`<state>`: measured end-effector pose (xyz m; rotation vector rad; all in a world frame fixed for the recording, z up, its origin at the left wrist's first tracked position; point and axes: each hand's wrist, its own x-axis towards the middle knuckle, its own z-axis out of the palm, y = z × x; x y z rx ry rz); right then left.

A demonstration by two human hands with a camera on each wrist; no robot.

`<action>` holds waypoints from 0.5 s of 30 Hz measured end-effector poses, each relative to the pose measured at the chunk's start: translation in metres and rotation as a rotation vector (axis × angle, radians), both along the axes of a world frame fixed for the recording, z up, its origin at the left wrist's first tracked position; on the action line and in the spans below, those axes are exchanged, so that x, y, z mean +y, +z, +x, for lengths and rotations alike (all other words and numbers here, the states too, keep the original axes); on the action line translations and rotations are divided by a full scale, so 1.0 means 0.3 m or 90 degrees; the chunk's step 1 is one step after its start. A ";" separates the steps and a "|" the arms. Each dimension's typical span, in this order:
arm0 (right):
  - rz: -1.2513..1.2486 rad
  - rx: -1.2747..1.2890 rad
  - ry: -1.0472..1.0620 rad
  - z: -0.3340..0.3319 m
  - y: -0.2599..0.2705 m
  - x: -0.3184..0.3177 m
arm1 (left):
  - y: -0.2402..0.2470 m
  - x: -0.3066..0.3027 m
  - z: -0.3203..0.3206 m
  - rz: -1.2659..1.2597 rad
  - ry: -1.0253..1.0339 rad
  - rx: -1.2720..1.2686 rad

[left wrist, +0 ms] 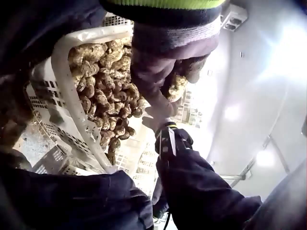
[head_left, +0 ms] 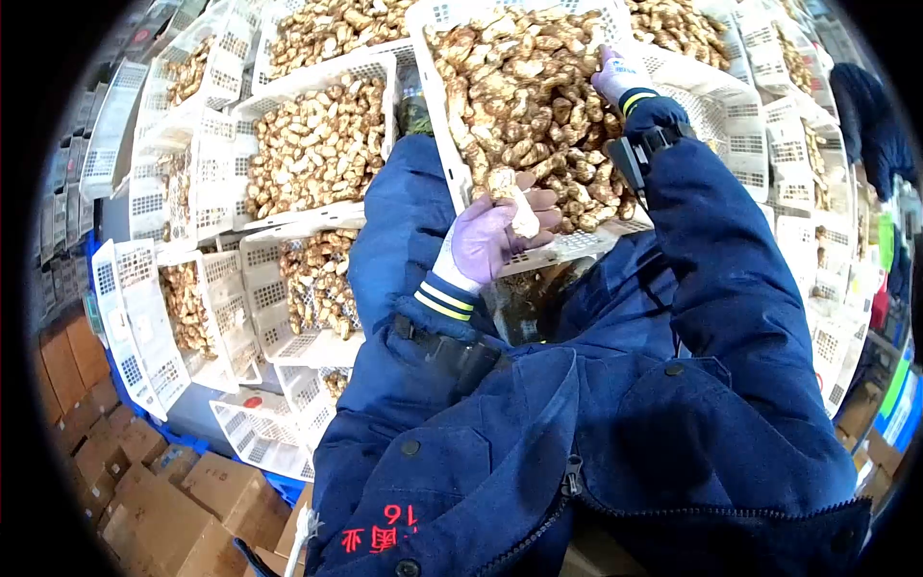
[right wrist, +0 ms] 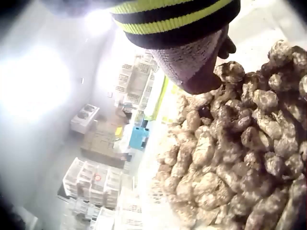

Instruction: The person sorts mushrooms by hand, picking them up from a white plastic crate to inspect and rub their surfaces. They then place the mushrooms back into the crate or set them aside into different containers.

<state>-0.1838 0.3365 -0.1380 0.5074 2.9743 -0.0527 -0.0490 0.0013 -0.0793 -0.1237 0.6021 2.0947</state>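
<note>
A white perforated crate (head_left: 437, 106) tilts over the person's lap, heaped with stubby brown-and-cream mushrooms (head_left: 529, 87). My left hand (head_left: 481, 238), in a lilac glove, is palm up at the crate's near rim. Between its thumb and fingers it holds a pale elongated mushroom (head_left: 524, 213); the left wrist view also shows this mushroom (left wrist: 177, 88) at the fingers. At the crate's right side is my gloved right hand (head_left: 611, 77), fingers extended toward the heap. In the right wrist view its fingers are partly hidden, right beside a mushroom (right wrist: 232, 72) on the pile.
More white crates of mushrooms surround the person, such as a filled crate (head_left: 312, 144) at left and another (head_left: 678, 34) at the far right. A partly bare crate (head_left: 731, 120) adjoins the lap crate. Cardboard boxes (head_left: 173, 510) stand low at left.
</note>
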 end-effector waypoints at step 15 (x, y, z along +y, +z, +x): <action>-0.628 0.205 -0.187 0.172 0.021 -0.076 | -0.060 0.016 0.011 -0.358 0.111 0.253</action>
